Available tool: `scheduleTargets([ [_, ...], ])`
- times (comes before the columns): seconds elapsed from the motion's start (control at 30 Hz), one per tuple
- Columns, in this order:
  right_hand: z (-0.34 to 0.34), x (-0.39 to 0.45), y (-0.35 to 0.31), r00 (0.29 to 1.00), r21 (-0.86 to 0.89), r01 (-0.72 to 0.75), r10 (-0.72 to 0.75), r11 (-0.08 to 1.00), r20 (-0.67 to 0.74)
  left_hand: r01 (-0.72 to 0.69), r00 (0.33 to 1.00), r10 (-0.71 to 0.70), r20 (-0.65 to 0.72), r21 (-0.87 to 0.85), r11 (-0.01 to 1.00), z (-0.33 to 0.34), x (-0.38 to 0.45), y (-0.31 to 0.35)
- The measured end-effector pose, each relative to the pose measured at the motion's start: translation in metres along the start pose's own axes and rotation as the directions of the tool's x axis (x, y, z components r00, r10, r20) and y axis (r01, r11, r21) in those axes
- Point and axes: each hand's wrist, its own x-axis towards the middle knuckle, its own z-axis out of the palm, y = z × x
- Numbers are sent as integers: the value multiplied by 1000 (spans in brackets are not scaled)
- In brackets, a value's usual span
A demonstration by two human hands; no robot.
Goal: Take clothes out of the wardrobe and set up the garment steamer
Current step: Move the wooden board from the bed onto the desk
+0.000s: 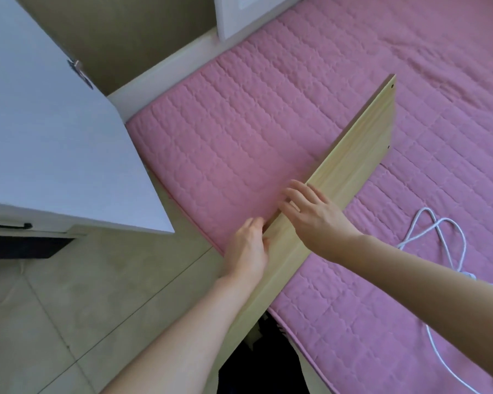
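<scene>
Underneath, a pink quilted mattress (239, 143) is spread; a pale wooden board (350, 166) is laid slantwise across it. Its near edge is pinched by the left hand (248, 248), while the right hand (313, 214) is pressed flat, fingers spread. A white cable (441, 237) is coiled nearby.

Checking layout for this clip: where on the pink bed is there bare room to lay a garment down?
The widest free patch of the pink bed cover lies between the wooden board and the bed's wall-side edge. The far right is also bare. It is crowded near the front: left hand and right hand rest on the board, and the white cord loops just right of it.
</scene>
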Motion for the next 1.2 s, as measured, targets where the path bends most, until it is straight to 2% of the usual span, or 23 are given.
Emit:
scheduleTargets([
  [0.13, 1, -2, -12, 995, -124, 95, -91, 988, 35, 18, 1000, -18, -21, -15, 1000, -1, -30, -6],
  [0.27, -14, -5, -29, 985, -88, 169, -164, 982, 56, 106, 992, -108, -59, -23, 994, 3, -56, -3],
  [0.37, -16, -11, -31, 967, -64, 249, -245, 966, 72, 237, 971, -237, -19, 78, 968, 4, -71, 6],
  [0.47, -16, -16, -22, 954, -59, 292, -287, 954, 80, 278, 961, -278, -18, 110, 954, 6, -79, 11],
  [0.6, -8, -18, -5, 932, -109, 352, -338, 930, 132, 269, 963, -260, -70, 178, 947, 17, -100, 17],
  [0.73, -4, -24, 0, 911, -148, 410, -399, 900, 103, 259, 960, -229, -164, 199, 945, 26, -109, 11],
  [0.83, -8, -29, -1, 890, -164, 457, -451, 874, 71, 239, 965, -203, -164, 244, 940, 27, -111, 8],
  [0.93, -16, -32, -9, 878, -178, 479, -468, 860, 102, 213, 969, -172, -179, 245, 946, 22, -123, 3],
  [1.07, -29, -43, -35, 850, -142, 524, -506, 840, 149, 131, 985, -85, -147, 342, 931, 9, -155, -3],
  [1.2, -47, -50, -72, 828, -47, 548, -533, 835, 171, 132, 982, -64, -180, 395, 909, -21, -195, -10],
])
